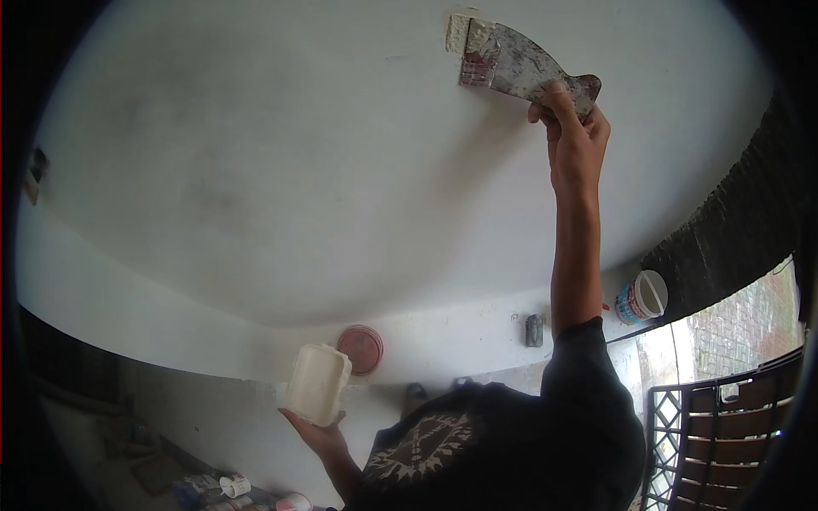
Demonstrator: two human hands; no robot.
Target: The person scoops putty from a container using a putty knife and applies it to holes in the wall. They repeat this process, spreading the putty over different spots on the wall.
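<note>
A wide metal scraper [528, 68] with stained, paint-marked faces is pinched by its narrow end in my right hand [575, 140], arm stretched up. Its broad edge touches the white wall [298, 153] beside a small patch of cream filler [457, 34], and some filler sits on the blade's corner. Lower down, my left hand [322, 434] holds a shallow cream rectangular tray [317, 383] from below, its fingers mostly hidden under it.
A round red lid or tub [361, 349], a small dark object [533, 330] and a white bucket [642, 298] stand on the ledge [443, 341]. Cans and a white cup [235, 485] lie at lower left. A dark slatted rack [724, 434] is at lower right.
</note>
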